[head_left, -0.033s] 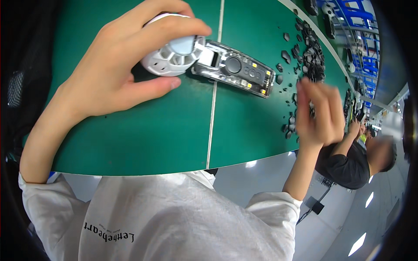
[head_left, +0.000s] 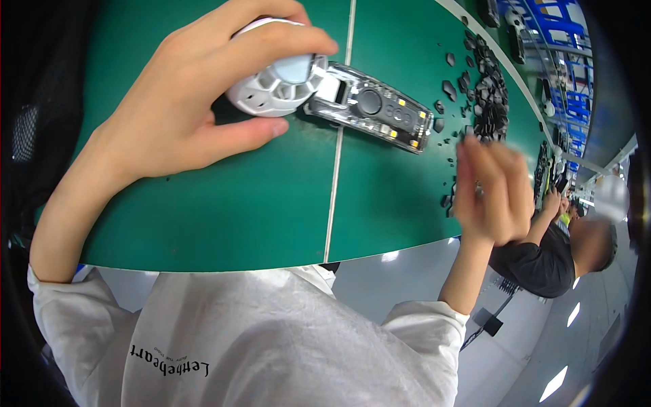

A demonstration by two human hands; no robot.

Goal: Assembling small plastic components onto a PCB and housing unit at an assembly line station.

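White shirt (head_left: 285,339), dark lettering (head_left: 169,365), seemingly elbow-length sleeves (head_left: 430,332)

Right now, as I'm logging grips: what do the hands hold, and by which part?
Left hand: the device, by its white head. Right hand: too blurred to tell.

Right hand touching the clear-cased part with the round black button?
No: green tabletop shows between the right hand, beside the black pieces, and the clear-cased part.

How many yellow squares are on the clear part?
4 on the clear part: two yellow squares along its far edge, two along its near edge. More may be hidden underneath.
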